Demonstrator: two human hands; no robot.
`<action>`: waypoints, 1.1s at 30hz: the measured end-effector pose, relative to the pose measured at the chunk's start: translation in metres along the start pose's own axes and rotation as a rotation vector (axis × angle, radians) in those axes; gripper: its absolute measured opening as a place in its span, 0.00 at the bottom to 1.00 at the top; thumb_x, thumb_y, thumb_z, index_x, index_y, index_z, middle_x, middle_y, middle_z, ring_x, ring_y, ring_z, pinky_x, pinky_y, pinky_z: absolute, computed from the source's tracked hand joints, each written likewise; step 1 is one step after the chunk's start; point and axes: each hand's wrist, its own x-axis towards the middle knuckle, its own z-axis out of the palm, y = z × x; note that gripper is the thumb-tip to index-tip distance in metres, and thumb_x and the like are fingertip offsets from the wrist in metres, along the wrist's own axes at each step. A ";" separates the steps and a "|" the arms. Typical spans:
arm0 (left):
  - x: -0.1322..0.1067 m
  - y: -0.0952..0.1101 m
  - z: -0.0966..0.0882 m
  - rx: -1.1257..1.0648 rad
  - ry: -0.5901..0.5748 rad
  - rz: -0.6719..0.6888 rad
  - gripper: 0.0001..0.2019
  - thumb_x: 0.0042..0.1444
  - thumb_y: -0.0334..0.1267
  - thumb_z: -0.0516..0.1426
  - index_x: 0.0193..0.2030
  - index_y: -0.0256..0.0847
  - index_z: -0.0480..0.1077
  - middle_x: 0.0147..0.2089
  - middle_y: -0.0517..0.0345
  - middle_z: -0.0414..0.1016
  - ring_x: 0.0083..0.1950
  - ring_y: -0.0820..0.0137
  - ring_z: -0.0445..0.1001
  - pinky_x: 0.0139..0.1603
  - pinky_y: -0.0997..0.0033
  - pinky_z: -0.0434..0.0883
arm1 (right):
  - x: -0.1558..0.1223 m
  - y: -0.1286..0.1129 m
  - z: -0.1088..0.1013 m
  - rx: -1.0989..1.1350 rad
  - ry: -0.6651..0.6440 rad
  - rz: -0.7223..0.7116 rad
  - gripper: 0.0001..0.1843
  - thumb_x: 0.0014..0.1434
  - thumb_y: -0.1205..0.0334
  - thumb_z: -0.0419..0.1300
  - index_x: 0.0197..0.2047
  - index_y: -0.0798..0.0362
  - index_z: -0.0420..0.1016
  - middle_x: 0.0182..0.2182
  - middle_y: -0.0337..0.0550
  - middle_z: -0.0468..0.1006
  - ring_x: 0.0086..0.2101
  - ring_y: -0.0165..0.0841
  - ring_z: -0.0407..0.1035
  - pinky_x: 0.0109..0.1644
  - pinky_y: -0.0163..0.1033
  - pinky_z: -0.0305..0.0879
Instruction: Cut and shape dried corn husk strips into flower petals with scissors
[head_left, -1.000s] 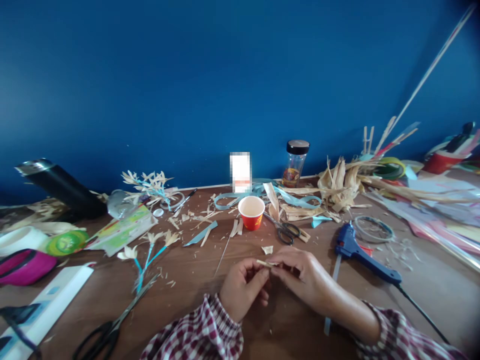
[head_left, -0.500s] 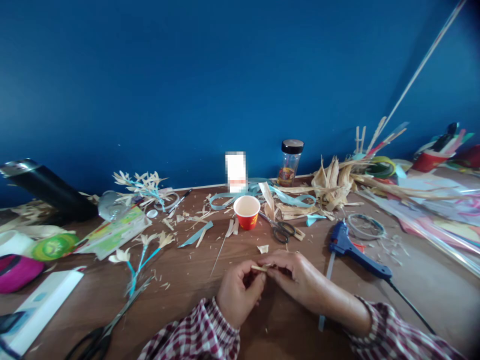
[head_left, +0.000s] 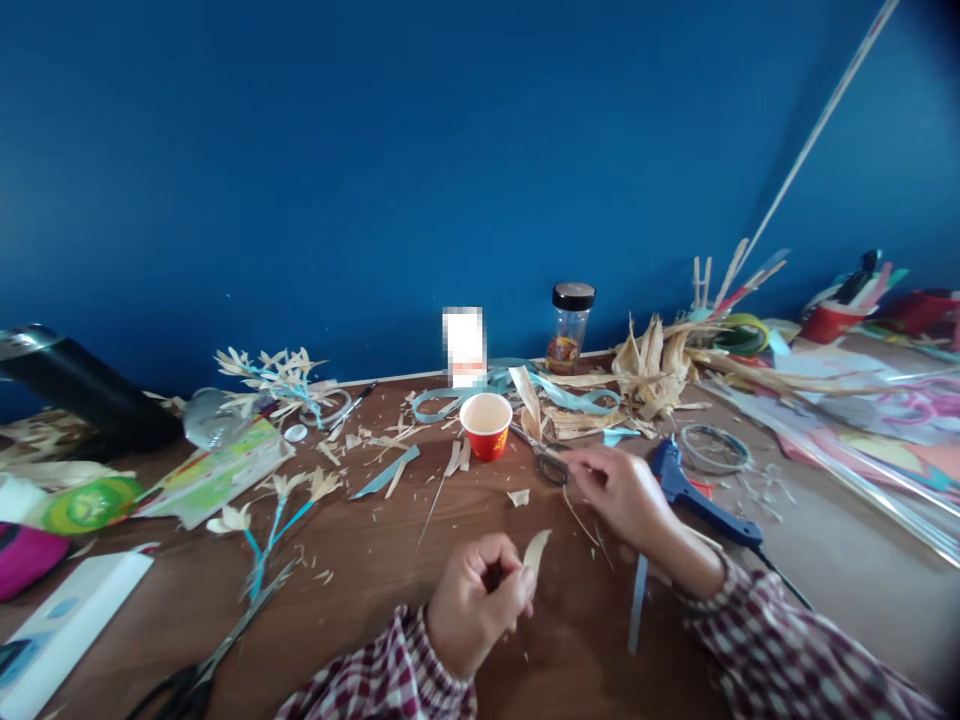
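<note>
My left hand [head_left: 476,600] is closed low in the middle, pinching a small pale husk piece [head_left: 535,550] that stands up from its fingertips. My right hand [head_left: 622,492] is stretched forward, fingers curled onto the black handles of the small scissors [head_left: 550,466] lying on the brown table [head_left: 375,560]. A red paper cup [head_left: 486,425] stands just left of the scissors. A thin husk sliver lies under my right wrist.
A blue glue gun [head_left: 694,490] lies right of my right hand, beside a wire ring [head_left: 712,447]. Dry husks [head_left: 649,365] and a jar [head_left: 568,328] sit at the back. A husk flower on a blue stem [head_left: 277,510], large scissors [head_left: 202,670] and a black flask [head_left: 82,385] lie left.
My hands were together holding the husk piece; now the right hand has left it and reached forward to the small scissors, while the left keeps the piece. The view shifted slightly.
</note>
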 end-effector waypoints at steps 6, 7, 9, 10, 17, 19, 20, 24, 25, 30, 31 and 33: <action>0.010 0.002 -0.004 -0.065 0.150 -0.028 0.17 0.47 0.50 0.58 0.23 0.37 0.63 0.18 0.62 0.69 0.14 0.81 0.58 0.13 0.82 0.57 | -0.005 -0.015 -0.002 0.365 -0.221 0.106 0.18 0.62 0.55 0.52 0.49 0.55 0.73 0.30 0.42 0.78 0.22 0.27 0.67 0.25 0.32 0.63; 0.010 0.002 -0.004 -0.053 0.165 -0.029 0.17 0.47 0.50 0.59 0.23 0.37 0.63 0.18 0.62 0.68 0.14 0.81 0.59 0.13 0.82 0.58 | -0.008 -0.020 0.000 0.433 -0.292 0.132 0.19 0.61 0.54 0.52 0.51 0.55 0.71 0.30 0.41 0.77 0.19 0.24 0.63 0.21 0.30 0.60; 0.010 0.003 -0.003 -0.008 0.180 -0.028 0.16 0.47 0.49 0.59 0.24 0.37 0.64 0.19 0.62 0.68 0.14 0.81 0.59 0.14 0.82 0.59 | -0.014 -0.027 0.005 0.535 -0.389 0.176 0.20 0.61 0.53 0.53 0.52 0.54 0.70 0.31 0.41 0.76 0.17 0.22 0.59 0.19 0.29 0.57; 0.009 0.004 -0.002 0.023 0.180 -0.023 0.15 0.48 0.48 0.58 0.24 0.37 0.64 0.19 0.62 0.68 0.15 0.81 0.60 0.14 0.82 0.59 | -0.016 -0.029 0.006 0.565 -0.424 0.189 0.20 0.60 0.54 0.54 0.52 0.54 0.69 0.31 0.41 0.76 0.17 0.21 0.59 0.19 0.28 0.56; 0.006 -0.002 0.003 0.132 0.121 0.005 0.10 0.51 0.43 0.56 0.27 0.37 0.65 0.19 0.64 0.66 0.16 0.79 0.61 0.15 0.81 0.59 | -0.018 -0.030 0.012 0.542 -0.553 0.114 0.10 0.59 0.59 0.56 0.40 0.53 0.75 0.26 0.37 0.74 0.22 0.25 0.63 0.24 0.28 0.57; 0.007 -0.005 0.003 0.145 0.106 0.019 0.10 0.50 0.42 0.56 0.26 0.38 0.64 0.19 0.63 0.66 0.16 0.80 0.60 0.15 0.81 0.58 | -0.020 -0.031 0.014 0.484 -0.509 0.074 0.10 0.59 0.60 0.55 0.33 0.54 0.77 0.26 0.38 0.76 0.27 0.29 0.67 0.29 0.30 0.60; 0.007 -0.005 0.003 0.141 0.100 0.018 0.11 0.50 0.42 0.56 0.25 0.38 0.64 0.18 0.63 0.66 0.16 0.80 0.59 0.15 0.81 0.57 | -0.020 -0.031 0.016 0.456 -0.490 0.064 0.11 0.59 0.61 0.55 0.32 0.54 0.77 0.26 0.38 0.77 0.29 0.30 0.68 0.31 0.31 0.60; 0.006 -0.004 0.001 0.092 0.076 -0.013 0.11 0.49 0.42 0.56 0.22 0.39 0.61 0.16 0.63 0.65 0.14 0.81 0.55 0.14 0.81 0.54 | -0.019 -0.027 0.017 0.352 -0.455 0.054 0.13 0.60 0.60 0.53 0.32 0.54 0.78 0.26 0.38 0.78 0.29 0.32 0.70 0.30 0.31 0.62; 0.004 -0.003 0.002 0.095 0.058 0.001 0.12 0.49 0.41 0.57 0.21 0.39 0.61 0.16 0.63 0.65 0.14 0.81 0.55 0.14 0.81 0.53 | -0.017 -0.024 0.016 0.301 -0.416 0.052 0.14 0.60 0.60 0.53 0.32 0.54 0.78 0.26 0.39 0.78 0.29 0.32 0.70 0.30 0.32 0.62; -0.007 0.005 0.007 0.158 -0.056 0.144 0.12 0.51 0.40 0.58 0.20 0.38 0.65 0.17 0.61 0.67 0.17 0.79 0.61 0.18 0.80 0.58 | -0.002 0.003 0.005 -0.056 -0.073 0.078 0.12 0.59 0.61 0.53 0.35 0.52 0.78 0.30 0.43 0.80 0.31 0.35 0.73 0.34 0.35 0.65; -0.007 0.008 0.006 0.181 -0.026 0.153 0.12 0.51 0.41 0.57 0.22 0.37 0.67 0.18 0.60 0.68 0.18 0.78 0.63 0.19 0.80 0.61 | 0.000 0.007 0.004 -0.090 -0.025 0.047 0.13 0.60 0.61 0.52 0.37 0.52 0.78 0.32 0.43 0.81 0.32 0.36 0.73 0.35 0.36 0.65; -0.005 0.014 -0.004 0.174 0.084 0.139 0.11 0.51 0.43 0.58 0.27 0.36 0.71 0.21 0.58 0.72 0.19 0.76 0.67 0.20 0.78 0.65 | 0.000 0.010 0.005 -0.120 0.029 -0.006 0.13 0.60 0.62 0.51 0.39 0.51 0.77 0.35 0.44 0.80 0.35 0.36 0.73 0.39 0.37 0.66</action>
